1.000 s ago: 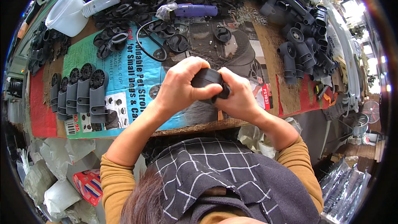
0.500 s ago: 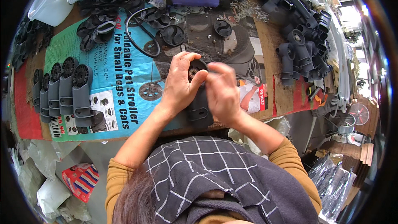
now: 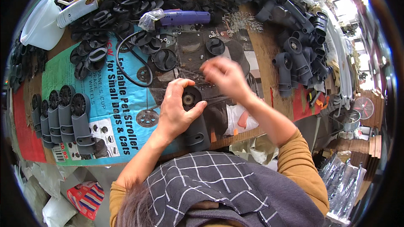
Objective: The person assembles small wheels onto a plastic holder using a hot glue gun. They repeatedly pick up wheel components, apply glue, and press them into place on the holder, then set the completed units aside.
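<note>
Single head-worn fisheye view, looking steeply down from above the wearer's own head and checked shoulder cloth point(image 3: 210, 185) onto a cluttered workbench point(image 3: 261, 50). Close range, forearms entering from lower edge. Straight edges bent near rim, black vignette around. No second view to overlap.

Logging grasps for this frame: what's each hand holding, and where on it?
Left hand grips the dark plastic housing at its upper end, thumb beside the round hub. Right hand is blurred, raised over the bench; whether its fingers pinch anything cannot be told.
</note>
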{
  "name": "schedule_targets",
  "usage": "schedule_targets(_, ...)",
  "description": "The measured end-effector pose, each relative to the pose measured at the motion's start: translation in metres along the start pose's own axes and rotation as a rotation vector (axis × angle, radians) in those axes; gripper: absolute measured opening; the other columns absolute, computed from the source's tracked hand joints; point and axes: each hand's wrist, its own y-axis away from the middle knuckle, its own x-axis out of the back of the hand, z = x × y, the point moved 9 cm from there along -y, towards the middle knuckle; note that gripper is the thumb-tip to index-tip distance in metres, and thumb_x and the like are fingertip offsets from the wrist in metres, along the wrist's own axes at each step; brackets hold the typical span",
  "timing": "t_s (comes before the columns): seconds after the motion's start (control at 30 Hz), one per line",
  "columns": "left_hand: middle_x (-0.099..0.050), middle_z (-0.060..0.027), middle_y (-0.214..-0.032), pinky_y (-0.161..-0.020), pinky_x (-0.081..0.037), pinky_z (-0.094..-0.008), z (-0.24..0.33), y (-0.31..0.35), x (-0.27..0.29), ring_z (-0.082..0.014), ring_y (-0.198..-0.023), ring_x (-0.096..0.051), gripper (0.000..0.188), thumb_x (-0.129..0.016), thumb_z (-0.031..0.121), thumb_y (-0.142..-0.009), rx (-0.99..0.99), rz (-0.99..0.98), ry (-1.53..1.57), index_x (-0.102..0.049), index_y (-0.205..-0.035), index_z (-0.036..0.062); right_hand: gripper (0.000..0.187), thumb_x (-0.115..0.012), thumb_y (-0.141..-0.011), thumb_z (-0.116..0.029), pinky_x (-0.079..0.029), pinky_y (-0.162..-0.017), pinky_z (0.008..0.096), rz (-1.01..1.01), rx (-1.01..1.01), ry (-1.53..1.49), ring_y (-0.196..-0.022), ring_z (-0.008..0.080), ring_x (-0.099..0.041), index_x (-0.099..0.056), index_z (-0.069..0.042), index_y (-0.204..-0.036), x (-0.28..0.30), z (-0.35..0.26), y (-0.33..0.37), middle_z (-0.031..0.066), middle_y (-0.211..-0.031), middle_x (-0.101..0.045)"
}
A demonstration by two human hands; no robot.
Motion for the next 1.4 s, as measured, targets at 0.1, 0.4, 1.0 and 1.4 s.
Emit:
schedule_targets(0.1,-0.055,-0.0184,-0.117,-0.098,-0.045,-0.0411,0.000,0.001,0.001,-0.0346,-0.114,-0.054,0.054,-0.081,0.021,-0.071,0.025,0.021,0.023,-0.055,-0.116,0.0025,0.008,-0.068,-0.081,-0.012,-0.049,-0.076,0.0385,0.381,0.327,0.667,-0.084,0.0293,-0.063,-0.070,-0.004,-0.084,0.063,-0.021,-0.062,0.0106,-0.084,-0.063)
schedule_targets(0.4,-0.056,-0.0174,-0.114,-0.097,-0.045,-0.0406,0.002,0.000,0.002,-0.0337,-0.110,-0.054,0.053,-0.081,0.020,-0.070,-0.031,0.050,0.059,-0.056,-0.113,0.0017,0.009,-0.067,-0.080,-0.011,-0.046,-0.085,0.0418,0.201,0.473,0.880,-0.094,0.0333,-0.059,-0.069,-0.002,-0.083,0.056,0.011,-0.106,0.0131,-0.089,-0.062)
schedule_targets(1.0,-0.052,-0.0213,-0.120,-0.097,-0.045,-0.0438,0.001,0.004,0.005,-0.0386,-0.116,-0.050,0.062,-0.080,0.014,-0.066,-0.152,0.156,0.008,-0.047,-0.117,0.0005,0.010,-0.070,-0.079,-0.011,-0.047,-0.071,0.0381,-0.248,0.280,0.370,-0.079,0.0277,-0.059,-0.066,-0.002,-0.080,-0.049,-0.057,0.032,0.0088,-0.077,-0.058)
schedule_targets(1.4,-0.051,-0.0212,-0.118,-0.096,-0.045,-0.0431,0.003,0.005,0.006,-0.0381,-0.112,-0.052,0.062,-0.083,0.019,-0.068,-0.167,0.156,0.022,-0.048,-0.116,0.0006,0.008,-0.068,-0.082,-0.009,-0.049,-0.071,0.0371,-0.040,0.397,0.430,-0.079,0.0282,-0.062,-0.069,-0.002,-0.081,-0.028,-0.073,0.027,0.0100,-0.079,-0.062)
